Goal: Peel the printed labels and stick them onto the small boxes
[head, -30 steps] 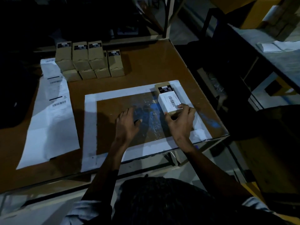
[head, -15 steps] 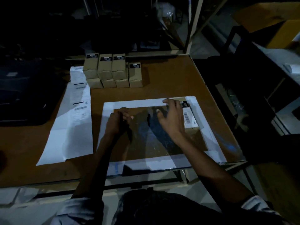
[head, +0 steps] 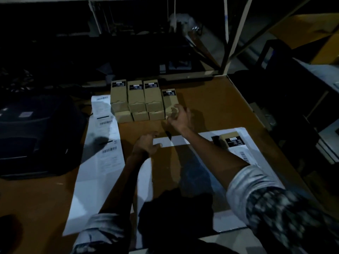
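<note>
Boxes (head: 145,99) stand stacked; right hand (head: 178,116) grasps the rightmost box (head: 170,103); left hand (head: 146,143) hovers loosely curled, empty.

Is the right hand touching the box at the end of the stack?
Touching. The head view shows the right hand with fingers curled against the rightmost box.

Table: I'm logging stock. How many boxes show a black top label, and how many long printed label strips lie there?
Boxes showing a black label: 5 (4 in the stack, 1 on the white-bordered mat)
Long label strip: 1
Total: 6
</note>
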A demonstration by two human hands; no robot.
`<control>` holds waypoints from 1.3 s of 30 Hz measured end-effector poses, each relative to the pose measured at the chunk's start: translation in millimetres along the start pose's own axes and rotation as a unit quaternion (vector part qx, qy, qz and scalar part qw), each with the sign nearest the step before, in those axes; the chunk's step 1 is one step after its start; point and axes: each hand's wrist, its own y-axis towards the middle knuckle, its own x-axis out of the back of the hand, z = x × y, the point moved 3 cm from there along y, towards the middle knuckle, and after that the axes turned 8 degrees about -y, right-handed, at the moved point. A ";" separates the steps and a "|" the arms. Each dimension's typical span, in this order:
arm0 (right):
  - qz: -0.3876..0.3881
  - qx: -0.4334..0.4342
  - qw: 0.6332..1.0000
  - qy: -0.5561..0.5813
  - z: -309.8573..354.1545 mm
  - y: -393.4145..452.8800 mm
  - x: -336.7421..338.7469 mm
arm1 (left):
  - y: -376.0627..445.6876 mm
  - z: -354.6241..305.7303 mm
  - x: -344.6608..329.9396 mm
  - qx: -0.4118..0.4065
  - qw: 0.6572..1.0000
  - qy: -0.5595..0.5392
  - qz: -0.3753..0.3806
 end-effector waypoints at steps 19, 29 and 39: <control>-0.099 0.002 0.994 -0.038 5.9 15.7 -20.9 | 10.2 28.2 9.3 -0.069 0.991 -0.117 0.003; -0.184 -0.025 0.971 0.152 -7.2 -46.2 14.4 | -8.0 5.5 14.2 -0.023 0.973 -0.220 -0.066; -0.159 -0.009 0.961 0.225 -47.5 -178.9 63.4 | -55.1 -40.1 -0.2 0.012 0.924 -0.357 -0.138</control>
